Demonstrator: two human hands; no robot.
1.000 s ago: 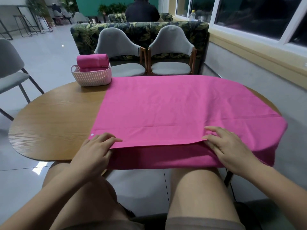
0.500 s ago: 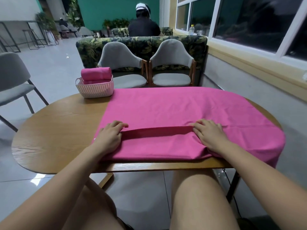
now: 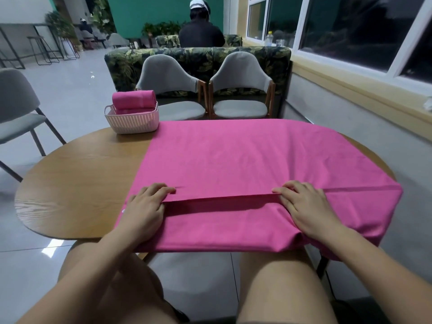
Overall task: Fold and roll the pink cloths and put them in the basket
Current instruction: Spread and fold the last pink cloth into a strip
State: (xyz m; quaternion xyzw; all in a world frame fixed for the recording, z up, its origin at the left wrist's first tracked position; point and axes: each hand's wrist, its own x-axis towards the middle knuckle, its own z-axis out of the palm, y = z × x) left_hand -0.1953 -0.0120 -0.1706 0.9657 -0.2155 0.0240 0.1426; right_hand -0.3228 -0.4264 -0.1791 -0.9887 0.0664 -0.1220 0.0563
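A large pink cloth (image 3: 233, 160) covers the right half of the oval wooden table (image 3: 81, 178). Its near part is folded over away from me, and the folded edge runs across between my hands. My left hand (image 3: 145, 206) lies flat on the left end of that edge, fingers stretched over it. On the right end my right hand (image 3: 306, 206) presses down the same way. The cloth's right side hangs over the table rim. At the far left of the table stands a white slatted basket (image 3: 131, 123) with a rolled pink cloth (image 3: 133, 101) on top.
Two grey chairs (image 3: 168, 90) stand beyond the table, in front of a leaf-patterned sofa (image 3: 210, 59). Another grey chair (image 3: 16, 113) is at the left. A person sits with their back to me in the distance. My bare knees are under the table's near edge.
My hands lifted the cloth's near edge from the table rim and carried it away from me, making a fold. They now rest on the folded edge. The view tilted upward.
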